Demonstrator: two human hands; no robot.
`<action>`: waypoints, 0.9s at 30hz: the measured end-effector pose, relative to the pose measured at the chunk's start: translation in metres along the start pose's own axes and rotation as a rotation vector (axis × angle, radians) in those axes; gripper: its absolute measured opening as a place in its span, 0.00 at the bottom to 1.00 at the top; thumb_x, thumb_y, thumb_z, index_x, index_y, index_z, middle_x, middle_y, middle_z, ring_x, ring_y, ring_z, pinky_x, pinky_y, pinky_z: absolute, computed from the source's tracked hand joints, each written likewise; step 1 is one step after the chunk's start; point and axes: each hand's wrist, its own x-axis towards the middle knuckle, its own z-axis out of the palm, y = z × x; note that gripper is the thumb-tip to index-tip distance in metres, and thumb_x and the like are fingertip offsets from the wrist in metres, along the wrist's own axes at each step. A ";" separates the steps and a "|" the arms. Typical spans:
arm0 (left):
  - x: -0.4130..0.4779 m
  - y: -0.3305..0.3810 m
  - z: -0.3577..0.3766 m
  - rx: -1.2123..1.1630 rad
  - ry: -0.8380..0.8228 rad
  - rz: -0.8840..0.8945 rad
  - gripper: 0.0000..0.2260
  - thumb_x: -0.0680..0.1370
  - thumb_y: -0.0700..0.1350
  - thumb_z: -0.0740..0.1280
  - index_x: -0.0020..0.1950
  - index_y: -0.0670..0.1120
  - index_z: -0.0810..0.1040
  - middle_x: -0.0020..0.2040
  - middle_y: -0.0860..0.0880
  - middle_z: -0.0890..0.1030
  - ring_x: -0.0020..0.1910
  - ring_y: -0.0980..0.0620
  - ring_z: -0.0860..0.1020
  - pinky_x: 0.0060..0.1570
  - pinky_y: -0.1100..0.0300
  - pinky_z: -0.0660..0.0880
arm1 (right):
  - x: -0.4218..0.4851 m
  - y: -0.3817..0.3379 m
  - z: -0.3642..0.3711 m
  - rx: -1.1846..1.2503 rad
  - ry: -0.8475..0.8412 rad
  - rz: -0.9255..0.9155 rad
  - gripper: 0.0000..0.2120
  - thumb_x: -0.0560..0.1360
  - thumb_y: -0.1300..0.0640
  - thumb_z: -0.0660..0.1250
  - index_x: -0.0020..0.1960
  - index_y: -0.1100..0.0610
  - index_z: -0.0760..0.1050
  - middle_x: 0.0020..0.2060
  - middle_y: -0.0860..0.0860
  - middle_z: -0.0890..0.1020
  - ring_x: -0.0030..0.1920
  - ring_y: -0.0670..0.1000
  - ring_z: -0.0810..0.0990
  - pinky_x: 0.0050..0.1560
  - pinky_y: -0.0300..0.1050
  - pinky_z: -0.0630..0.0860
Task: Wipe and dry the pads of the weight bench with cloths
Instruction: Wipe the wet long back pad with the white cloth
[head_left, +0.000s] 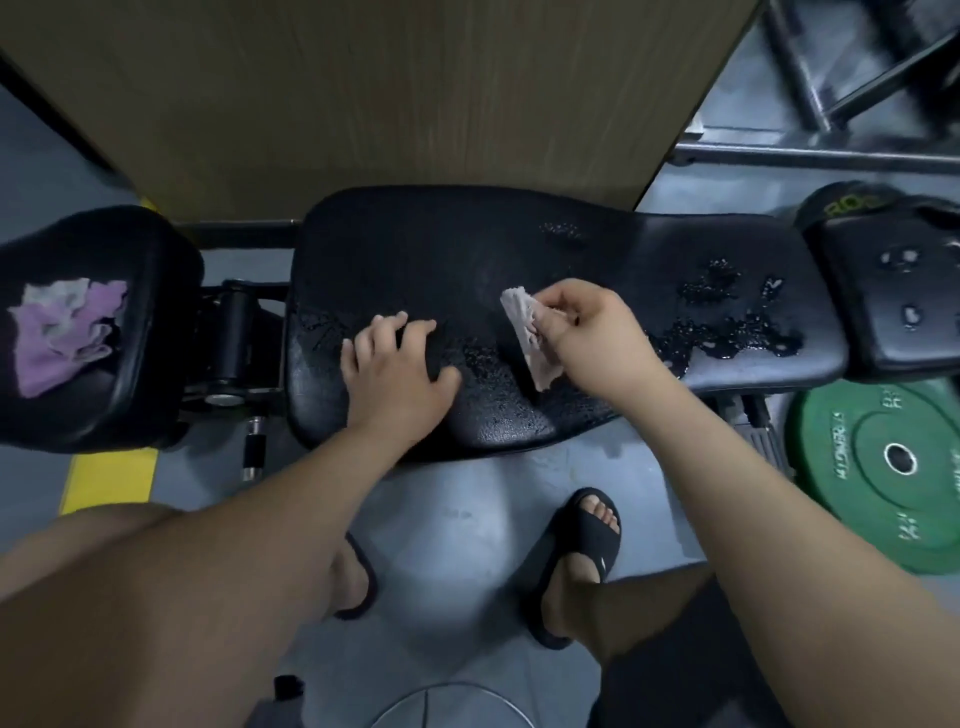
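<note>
While our left hand (395, 364) rests flat, fingers spread, on the long black vinyl middle pad (441, 249), our right hand (582, 332) pinches a crumpled pale pink cloth (524, 332) whose lower end meets that pad. Beads of water (727, 332) sit toward its right end. A crumpled purple-and-white cloth (62, 332) lies on the separate black pad (145, 260) at left.

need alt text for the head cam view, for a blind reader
Seen from above, a person's right hand pinches a pale cloth on the wet black middle pad of a weight bench while the left hand rests beside it. A purple cloth lies on the neighbouring pad.
</note>
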 end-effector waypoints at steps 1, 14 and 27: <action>0.004 0.008 -0.014 -0.106 -0.016 -0.021 0.20 0.78 0.55 0.65 0.69 0.54 0.75 0.69 0.51 0.73 0.73 0.47 0.67 0.75 0.48 0.60 | -0.003 -0.006 0.000 0.077 0.012 0.015 0.06 0.80 0.53 0.68 0.45 0.50 0.79 0.31 0.46 0.81 0.30 0.48 0.80 0.35 0.44 0.75; 0.048 0.033 -0.074 -0.831 -0.406 0.107 0.09 0.78 0.43 0.74 0.54 0.39 0.83 0.43 0.44 0.85 0.41 0.50 0.80 0.49 0.51 0.76 | 0.014 -0.031 0.000 0.528 0.075 0.153 0.06 0.80 0.56 0.65 0.46 0.54 0.78 0.36 0.52 0.83 0.38 0.53 0.80 0.44 0.55 0.79; 0.054 0.041 -0.119 -1.042 -0.487 0.007 0.12 0.78 0.30 0.61 0.52 0.41 0.82 0.48 0.38 0.82 0.49 0.41 0.80 0.52 0.44 0.74 | 0.023 -0.033 0.003 0.192 -0.014 0.034 0.22 0.75 0.38 0.72 0.65 0.41 0.70 0.64 0.45 0.69 0.63 0.38 0.73 0.65 0.38 0.71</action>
